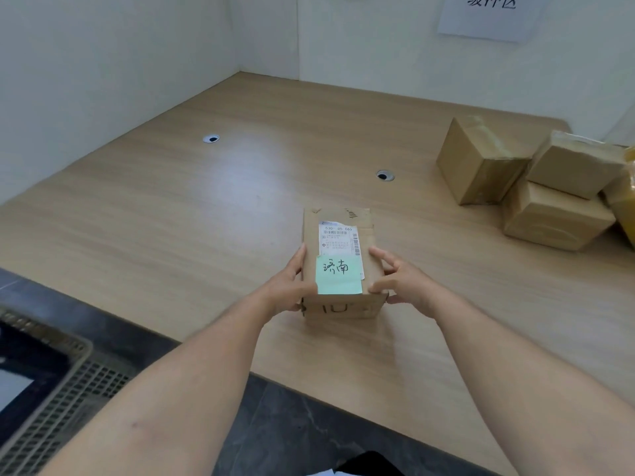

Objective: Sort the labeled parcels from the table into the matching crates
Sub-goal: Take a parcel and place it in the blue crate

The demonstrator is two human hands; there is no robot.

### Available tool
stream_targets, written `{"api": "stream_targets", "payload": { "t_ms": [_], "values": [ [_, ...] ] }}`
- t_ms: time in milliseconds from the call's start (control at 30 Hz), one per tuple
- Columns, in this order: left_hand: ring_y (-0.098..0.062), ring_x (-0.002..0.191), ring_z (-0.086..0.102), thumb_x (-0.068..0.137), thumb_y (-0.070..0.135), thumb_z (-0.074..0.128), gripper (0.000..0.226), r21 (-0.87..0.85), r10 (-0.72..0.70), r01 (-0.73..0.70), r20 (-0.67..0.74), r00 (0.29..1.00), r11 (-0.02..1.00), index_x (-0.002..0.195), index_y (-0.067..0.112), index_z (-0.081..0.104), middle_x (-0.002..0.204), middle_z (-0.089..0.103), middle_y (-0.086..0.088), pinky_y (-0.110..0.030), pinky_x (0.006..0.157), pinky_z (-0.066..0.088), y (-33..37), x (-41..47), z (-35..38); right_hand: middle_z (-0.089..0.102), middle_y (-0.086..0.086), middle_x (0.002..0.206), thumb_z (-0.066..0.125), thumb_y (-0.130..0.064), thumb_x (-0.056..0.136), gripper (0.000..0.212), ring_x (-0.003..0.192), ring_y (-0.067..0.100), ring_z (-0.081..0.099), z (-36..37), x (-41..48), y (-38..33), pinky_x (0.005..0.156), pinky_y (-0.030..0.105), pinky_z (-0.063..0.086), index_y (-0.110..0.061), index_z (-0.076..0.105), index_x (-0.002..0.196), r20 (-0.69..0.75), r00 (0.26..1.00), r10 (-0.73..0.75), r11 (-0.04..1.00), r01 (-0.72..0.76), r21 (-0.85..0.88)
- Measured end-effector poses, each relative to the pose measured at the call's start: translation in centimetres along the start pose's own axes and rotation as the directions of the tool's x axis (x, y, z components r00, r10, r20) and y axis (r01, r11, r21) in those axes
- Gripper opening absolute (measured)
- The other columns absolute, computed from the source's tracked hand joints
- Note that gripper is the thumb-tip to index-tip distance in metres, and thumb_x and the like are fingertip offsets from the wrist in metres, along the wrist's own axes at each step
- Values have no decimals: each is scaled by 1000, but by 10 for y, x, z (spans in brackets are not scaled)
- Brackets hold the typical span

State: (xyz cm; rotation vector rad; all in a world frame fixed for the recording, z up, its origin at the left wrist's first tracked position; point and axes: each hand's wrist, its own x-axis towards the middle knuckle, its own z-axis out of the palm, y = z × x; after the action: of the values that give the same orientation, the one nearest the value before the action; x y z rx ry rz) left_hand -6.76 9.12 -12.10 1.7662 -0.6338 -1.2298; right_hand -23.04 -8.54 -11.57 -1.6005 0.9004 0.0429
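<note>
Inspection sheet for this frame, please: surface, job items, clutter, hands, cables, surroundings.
Surface: wooden table, two cable grommets, glare patch.
Job's things: held parcel with a green note and a shipping label; stacked parcels at far right; grey crate at lower left.
Clutter: nothing seen.
Hands: left hand and right hand grip the held parcel's sides.
Cables: nothing seen.
Surroundings: white walls, paper sign top right, dark floor.
</note>
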Motion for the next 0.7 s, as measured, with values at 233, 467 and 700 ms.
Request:
{"api": "stream_targets", "payload": {
  "t_ms": [233,467,700],
  "values": [
    [-13,113,59,67,23,67,104,-60,-72,71,-20,997,996,143,61,7,120,64,22,-41,96,51,-2,0,1,63,-1,115,63,11,77,94,92,16,65,-18,8,9,74,30,56,-46,29,143,228,974,11,994,-35,102],
    [-2,108,62,80,3,67,102,-86,45,-59,-158,986,995,148,52,8,135,53,16,-28,84,56,-10,-27,2,53,1,127,60,15,76,93,108,14,60,-15,18,-9,87,37,56,-45,34,141,318,941,-113,990,79,118],
    [2,121,49,79,20,76,100,48,156,-149,-386,909,988,135,67,7,128,42,27,-19,89,44,-28,-89,-11,48,-6,130,64,10,75,89,98,11,66,18,13,-39,70,24,55,-50,37,135,480,831,-281,958,272,90]
  ]
}}
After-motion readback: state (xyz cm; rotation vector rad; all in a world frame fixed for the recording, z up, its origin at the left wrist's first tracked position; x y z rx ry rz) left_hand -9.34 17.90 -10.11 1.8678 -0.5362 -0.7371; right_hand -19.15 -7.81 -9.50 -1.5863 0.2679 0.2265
